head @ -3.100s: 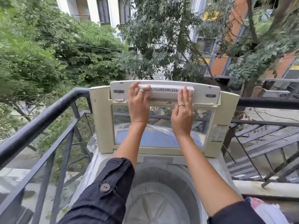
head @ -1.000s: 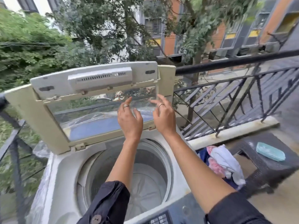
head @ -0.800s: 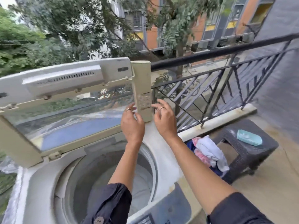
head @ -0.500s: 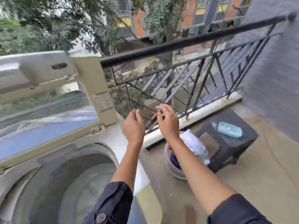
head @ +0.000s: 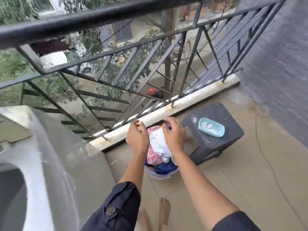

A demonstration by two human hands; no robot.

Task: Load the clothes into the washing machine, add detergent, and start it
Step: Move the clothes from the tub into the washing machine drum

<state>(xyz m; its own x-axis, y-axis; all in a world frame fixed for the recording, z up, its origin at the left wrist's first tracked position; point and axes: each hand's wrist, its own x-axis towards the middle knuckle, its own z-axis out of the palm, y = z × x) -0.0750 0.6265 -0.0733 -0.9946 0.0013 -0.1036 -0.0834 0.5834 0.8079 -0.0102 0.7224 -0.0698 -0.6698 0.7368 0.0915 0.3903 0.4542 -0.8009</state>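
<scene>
The left hand (head: pixel 138 137) and right hand (head: pixel 174 136) are hovering over the clothes (head: pixel 158 147), fingers spread wide and curled, one on each side of the pile, gripping nothing; whether the palms are touching cloth I cannot tell. The clothes, white, pink and dark blue, are heaping above the rim of a pale tub (head: pixel 160 175) standing on the floor (head: pixel 233 180). Just beside it, a dark woven stool (head: pixel 215 140) is carrying a light blue tray (head: pixel 211 127) with a spoon lying in it. The washer (head: pixel 38 164), its drum opening showing, is filling the lower left. A black railing (head: pixel 103 15) is bordering the balcony, with trees and a yard below it.
</scene>
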